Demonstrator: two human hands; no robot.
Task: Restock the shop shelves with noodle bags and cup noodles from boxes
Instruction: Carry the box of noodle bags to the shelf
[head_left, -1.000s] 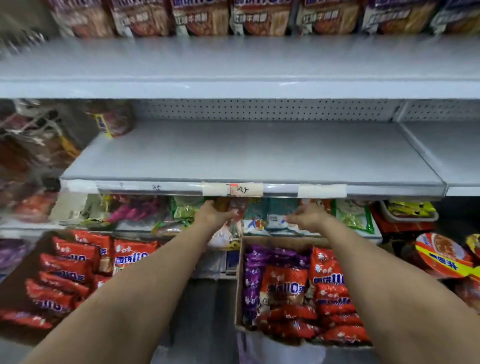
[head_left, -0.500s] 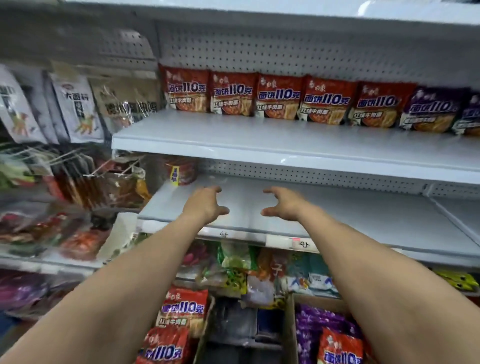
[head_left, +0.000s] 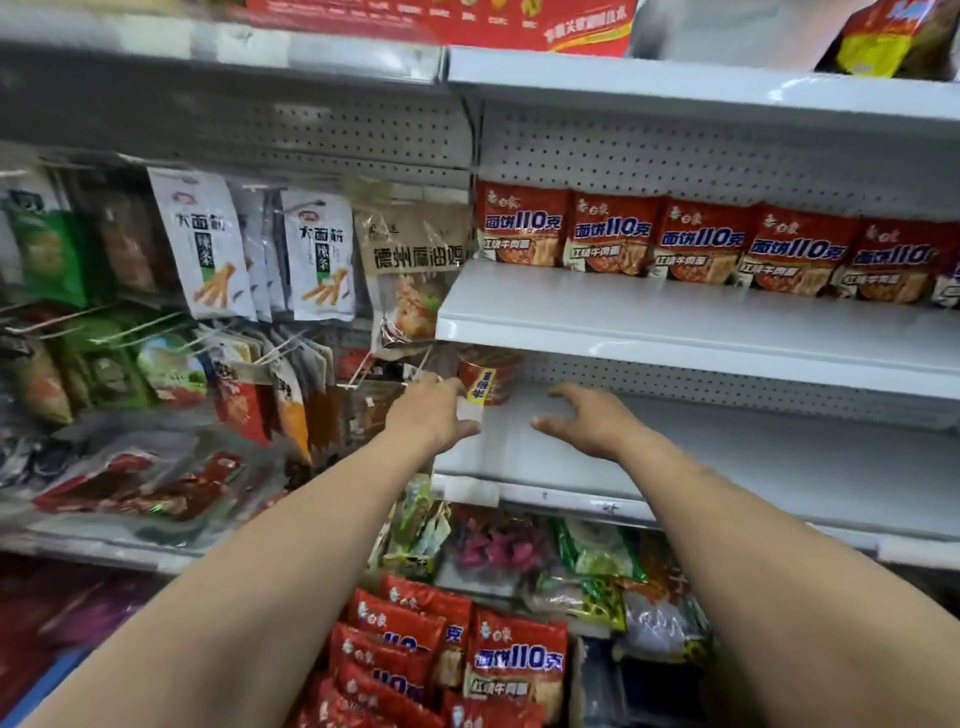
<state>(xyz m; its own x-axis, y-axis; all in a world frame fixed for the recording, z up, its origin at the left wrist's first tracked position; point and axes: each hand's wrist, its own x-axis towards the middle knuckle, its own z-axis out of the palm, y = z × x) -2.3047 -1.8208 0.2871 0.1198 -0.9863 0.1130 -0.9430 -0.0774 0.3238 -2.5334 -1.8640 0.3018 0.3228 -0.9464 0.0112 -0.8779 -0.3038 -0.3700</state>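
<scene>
A red cup of noodles (head_left: 491, 376) stands at the back left corner of the bare white middle shelf (head_left: 753, 467). My left hand (head_left: 434, 413) reaches over the shelf's left end with spread fingers, its tips close to the cup; contact is unclear. My right hand (head_left: 587, 421) hovers over the shelf to the right, fingers spread and empty. A row of red noodle bags (head_left: 696, 241) stands at the back of the shelf above. More red noodle bags (head_left: 467, 660) lie in a box low down between my forearms.
Hanging snack packets (head_left: 218, 244) fill hooks on the left unit. Mixed packets (head_left: 571, 561) crowd the shelf under the middle one. A red carton (head_left: 493, 21) sits on the top shelf. The upper shelf front (head_left: 675, 322) overhangs my hands.
My view has swung up and to the left. Both hands have risen from the box level and moved deeper over the middle shelf, toward the red cup at its left end.
</scene>
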